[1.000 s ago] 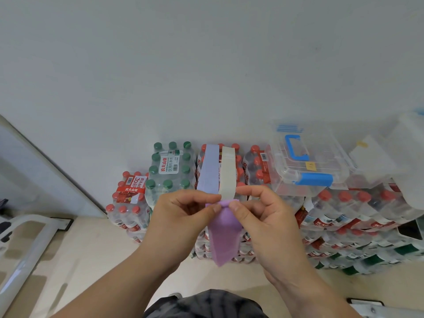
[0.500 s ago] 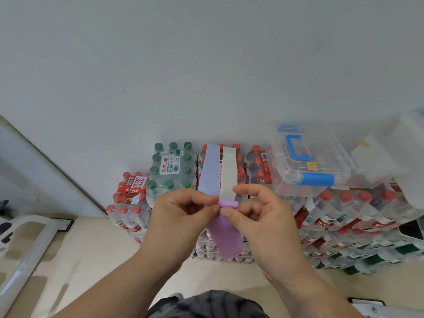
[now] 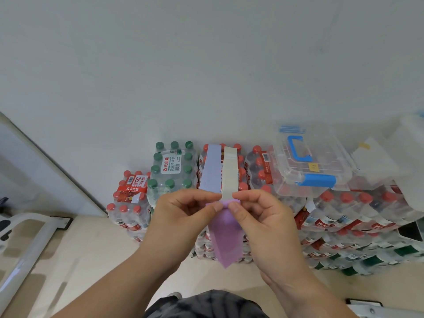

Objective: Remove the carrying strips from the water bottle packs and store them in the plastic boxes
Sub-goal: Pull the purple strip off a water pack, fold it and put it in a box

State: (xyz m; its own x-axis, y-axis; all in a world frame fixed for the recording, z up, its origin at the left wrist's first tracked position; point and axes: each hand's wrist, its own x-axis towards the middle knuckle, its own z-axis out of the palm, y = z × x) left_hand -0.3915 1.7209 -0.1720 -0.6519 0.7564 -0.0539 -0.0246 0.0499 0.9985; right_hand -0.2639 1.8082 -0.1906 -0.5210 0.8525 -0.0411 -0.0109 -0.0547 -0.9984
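While both forearms reach in from the bottom edge, the left hand [image 3: 181, 216] and the right hand [image 3: 263, 221] meet with thumb tips almost touching. Each pinches the flat purple plastic carrying strip [image 3: 226, 244] between thumb and forefinger, the other fingers curled. Below the pinch the strip hangs free to a pointed end. Above the hands a pale blue band [image 3: 210, 168] and a cream band [image 3: 230, 173] rise side by side (whether they belong to the same strip cannot be told). Beyond the hands stand shrink-wrapped packs of red-capped water bottles [image 3: 257, 171], with a green-capped pack [image 3: 172, 166] beyond the left hand. Up and right of the right hand, a clear plastic box with a blue handle [image 3: 321, 161] rests on stacked packs.
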